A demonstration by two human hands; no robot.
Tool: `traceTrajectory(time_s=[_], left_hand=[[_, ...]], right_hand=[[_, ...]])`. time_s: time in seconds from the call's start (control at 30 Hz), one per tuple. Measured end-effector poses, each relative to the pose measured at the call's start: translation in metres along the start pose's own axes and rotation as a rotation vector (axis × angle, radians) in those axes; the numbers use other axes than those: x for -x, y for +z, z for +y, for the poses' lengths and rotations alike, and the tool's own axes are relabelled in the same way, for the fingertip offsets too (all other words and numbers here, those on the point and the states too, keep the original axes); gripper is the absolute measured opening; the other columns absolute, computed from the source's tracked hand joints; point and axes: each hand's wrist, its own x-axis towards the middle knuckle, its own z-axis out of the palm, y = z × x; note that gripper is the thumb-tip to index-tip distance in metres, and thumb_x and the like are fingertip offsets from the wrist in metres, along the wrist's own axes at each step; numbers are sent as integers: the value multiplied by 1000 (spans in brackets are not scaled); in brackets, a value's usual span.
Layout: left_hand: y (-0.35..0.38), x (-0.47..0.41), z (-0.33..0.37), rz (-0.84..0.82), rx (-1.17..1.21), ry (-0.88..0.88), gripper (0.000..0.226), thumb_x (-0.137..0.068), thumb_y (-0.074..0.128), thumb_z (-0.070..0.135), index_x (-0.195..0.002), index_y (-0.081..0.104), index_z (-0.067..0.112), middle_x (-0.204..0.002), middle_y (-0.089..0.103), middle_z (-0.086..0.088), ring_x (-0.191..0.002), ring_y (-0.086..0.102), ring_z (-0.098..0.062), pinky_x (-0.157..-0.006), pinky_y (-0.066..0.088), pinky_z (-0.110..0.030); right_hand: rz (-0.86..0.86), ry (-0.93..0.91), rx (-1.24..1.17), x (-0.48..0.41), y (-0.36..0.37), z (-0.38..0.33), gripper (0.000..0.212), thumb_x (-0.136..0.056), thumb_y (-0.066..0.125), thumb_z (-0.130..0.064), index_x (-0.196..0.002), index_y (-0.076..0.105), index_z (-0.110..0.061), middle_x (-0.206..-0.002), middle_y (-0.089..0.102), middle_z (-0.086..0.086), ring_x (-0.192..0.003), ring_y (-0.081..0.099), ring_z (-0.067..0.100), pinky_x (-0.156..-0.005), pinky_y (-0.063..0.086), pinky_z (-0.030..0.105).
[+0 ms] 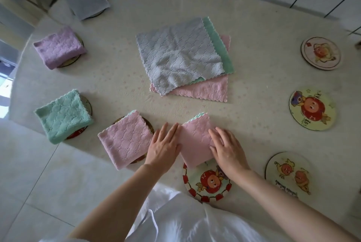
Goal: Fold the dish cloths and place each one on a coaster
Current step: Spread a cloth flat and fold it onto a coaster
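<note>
Nearest us lies the red-rimmed coaster (207,185), bare but for its far rim, which the near edge of the pink cloth (195,140) just overlaps. Both hands lie flat on that pink cloth with fingers straight. The left hand (164,146) presses its left edge and the right hand (227,152) its right side; neither grips.

We judge the folding here is done and we are smoothing it. The next move calls for taking the pink cloth by its sides and drawing it squarely onto the red-rimmed coaster without the layers springing open.

Left of the pink cloth, four folded cloths sit on coasters:
- the rose cloth (125,140), just beside
- the green cloth (62,116)
- the lilac cloth (58,46)
- the grey cloth (87,0), farthest

To its right are bare coasters (312,111). Beyond it on the tabletop (254,27) waits the unfolded pile (179,56).
</note>
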Motion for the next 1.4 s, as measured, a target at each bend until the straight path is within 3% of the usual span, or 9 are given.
traceTrajectory(time_s=[0.17,0.27,0.47,0.67,0.8,0.97,1.1,1.27,1.4], left_hand=[[-8,-8,8,98,41,-65,47,-92,55,23,-137,46,11,-135,53,-3,-123,48,-29,-103,39,-43],[-17,-16,17,84,159,-155,45,-89,53,16,-134,45,10,-122,56,-6,-111,49,-28,-92,44,-39],[-33,-40,25,-98,559,-571,43,-80,50,7,-123,48,10,-118,54,-9,-108,48,-26,-90,46,-35],[-47,-44,24,-83,813,-745,34,-80,62,13,-113,55,15,-104,58,-3,-88,57,-18,-68,50,-28],[-54,-37,24,-21,1085,-823,42,-72,67,7,-112,57,16,-104,60,-7,-91,62,-23,-79,58,-42],[-57,-15,35,-2,1402,-826,36,-77,71,1,-110,60,9,-107,63,-13,-97,64,-28,-76,58,-38],[-46,13,49,15,1513,-849,22,-84,67,4,-105,62,5,-105,65,-17,-94,66,-28,-71,56,-34],[-17,43,64,103,1503,-921,22,-83,67,-1,-104,63,1,-101,65,-18,-91,65,-28,-72,56,-32],[4,53,73,173,1301,-953,14,-79,69,0,-91,67,8,-89,65,-14,-77,64,-23,-74,59,-39]], right_hand=[[67,139,-64,2,-7,7,46,-89,59,-24,-131,49,-9,-120,57,7,-105,53,26,-84,51,36],[13,321,-237,-5,-13,5,34,-91,56,-26,-121,52,-10,-111,60,7,-95,56,23,-77,51,35],[-186,621,-647,-25,-31,1,42,-90,58,-33,-124,46,-11,-102,55,0,-79,53,13,-56,42,18],[-355,659,-722,-34,-38,5,42,-85,59,-39,-116,53,-12,-99,57,0,-78,54,15,-57,39,23],[-473,567,-764,-25,-42,8,33,-84,63,-30,-99,65,-2,-70,52,3,-53,41,12,-47,32,22],[-466,579,-1013,0,-42,25,46,-75,70,-44,-97,65,-5,-85,64,7,-72,57,18,-60,47,27],[-424,568,-1092,28,-36,35,22,-82,69,-30,-98,66,-15,-98,68,6,-89,65,20,-71,57,31],[-324,508,-992,55,-21,42,21,-80,72,-22,-99,64,-18,-90,65,1,-77,60,13,-71,51,29],[-228,456,-786,63,-15,39,28,-79,73,-25,-103,64,-14,-91,64,-4,-87,60,15,-76,44,24]])
